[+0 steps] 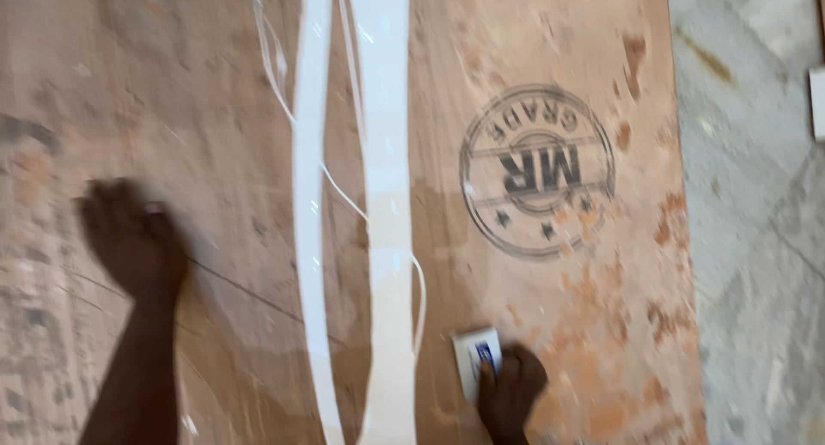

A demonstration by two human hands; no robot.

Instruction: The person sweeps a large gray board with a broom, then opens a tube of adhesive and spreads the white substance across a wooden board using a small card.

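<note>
Pressing flat on the plywood sheet [550, 342], our left hand [129, 239] lies open at nine o'clock, blurred. White strips [387, 196] run between. At five o'clock our right hand [511, 393], wrist cut off, fingers curled, holds a small white block [474, 355].

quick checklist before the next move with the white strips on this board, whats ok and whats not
1. Left hand flat on the plywood board: ok, though blurred.
2. Right hand on the small white block: ok, fingers lie over its lower end.
3. Two white strips lying along the board: ok, both run top to bottom between the hands.
4. Strips stuck flat: cannot tell; a thin white sliver curls loose beside the right one.
5. Board fully on the stone floor: cannot tell, only its right edge shows.
</note>
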